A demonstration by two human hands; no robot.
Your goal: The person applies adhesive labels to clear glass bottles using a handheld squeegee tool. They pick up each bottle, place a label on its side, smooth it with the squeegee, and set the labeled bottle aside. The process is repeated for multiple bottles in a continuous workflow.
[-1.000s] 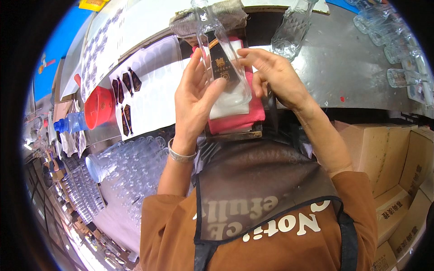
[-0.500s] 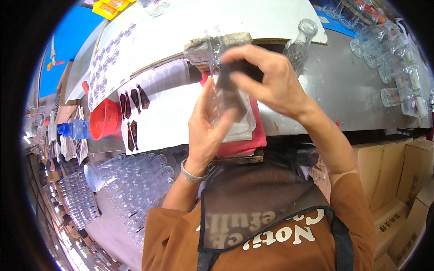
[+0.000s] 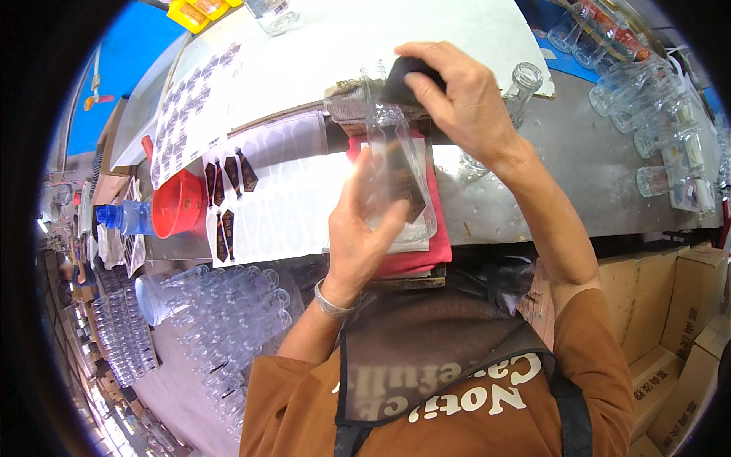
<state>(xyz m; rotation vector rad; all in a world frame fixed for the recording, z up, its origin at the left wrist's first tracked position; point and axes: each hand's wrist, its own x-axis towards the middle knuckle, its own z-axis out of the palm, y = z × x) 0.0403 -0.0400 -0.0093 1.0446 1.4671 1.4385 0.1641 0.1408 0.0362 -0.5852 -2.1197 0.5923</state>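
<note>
A clear glass bottle (image 3: 389, 116) lies on a red cloth (image 3: 439, 240) with its neck pointing away from me. A dark label (image 3: 410, 190), shaped like those on the sheet, shows on its body. My left hand (image 3: 359, 228) grips the bottle's lower body, thumb on one side and fingers on the other. Above the neck, my right hand (image 3: 474, 107) holds a black block-like pad (image 3: 407, 79), lifted off the label; its exact kind is unclear. A folded grey cloth (image 3: 346, 103) sits by the bottle's neck.
Left of the bottle lies a white sheet (image 3: 278, 217) with several dark labels (image 3: 245, 174). Beside it stand a red bowl (image 3: 178, 204) and a blue-capped bottle (image 3: 126, 218). Another glass bottle (image 3: 524, 85) stands to the right. Several glass bottles (image 3: 244, 305) crowd the lower left; cartons (image 3: 647, 305) stand lower right.
My right hand has moved up and away with the black pad, from over the bottle's body to above its neck. More of the dark label shows now. My left hand keeps its grip.
</note>
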